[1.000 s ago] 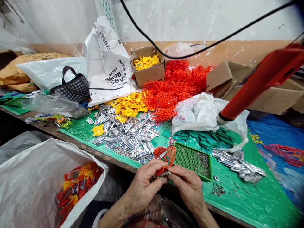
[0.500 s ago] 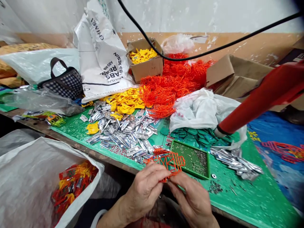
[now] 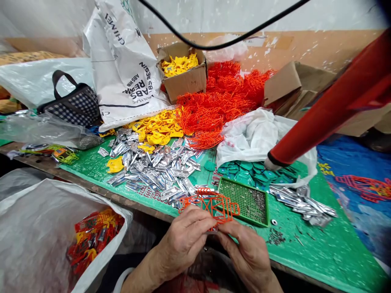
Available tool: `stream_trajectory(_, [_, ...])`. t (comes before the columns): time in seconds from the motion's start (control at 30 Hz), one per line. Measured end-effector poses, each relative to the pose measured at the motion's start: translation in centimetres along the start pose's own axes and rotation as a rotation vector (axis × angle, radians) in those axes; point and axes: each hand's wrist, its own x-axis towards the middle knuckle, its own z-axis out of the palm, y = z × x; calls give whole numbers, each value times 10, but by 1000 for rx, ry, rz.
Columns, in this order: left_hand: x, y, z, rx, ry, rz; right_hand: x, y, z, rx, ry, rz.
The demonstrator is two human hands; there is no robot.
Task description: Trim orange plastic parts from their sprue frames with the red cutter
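Observation:
Between my two hands is an orange-red plastic lattice frame [image 3: 224, 209], held tilted over the bench's front edge. My left hand [image 3: 187, 236] is closed, pinching its near left end between thumb and fingers. With thumb and forefinger together, my right hand [image 3: 247, 248] grips the near edge close to the left fingertips. A bit of something shiny shows at the fingertips, mostly hidden. Just beyond lies a green perforated tray [image 3: 268, 209] with small dark metal pins [image 3: 259, 201] in it. Left of the tray, silvery metal plates [image 3: 165, 169] lie in a heap.
Behind are yellow plastic parts [image 3: 160, 130], tangled red frames [image 3: 203, 116] and a cardboard box [image 3: 186, 83]. A red tool [image 3: 311, 122] slants in from the right over green pieces [image 3: 244, 173]. An open white sack [image 3: 36, 228] stands at lower left.
The view has shifted slightly, and the red tool looks larger and further left. The frame has tilted a little in my hands, which keep their grip.

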Motion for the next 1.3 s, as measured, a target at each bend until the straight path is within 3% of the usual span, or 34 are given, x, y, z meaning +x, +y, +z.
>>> stream_trajectory(0.27, [1, -4, 0, 27, -49, -5, 6, 1, 0, -3, 48, 19])
stream_trajectory(0.5, [5, -3, -1, 57, -9, 105, 9, 0, 0, 54, 58, -1])
stream_trajectory(0.77, [4, 0, 0, -30, -15, 60, 3, 2, -2, 138, -6, 49])
stream_trajectory(1.07, [6, 7, -7, -116, -8, 54, 0, 4, -5, 186, -28, 4])
stream_trajectory(1.3, [5, 7, -8, -47, -37, 60, 0, 3, -5, 169, -29, -22])
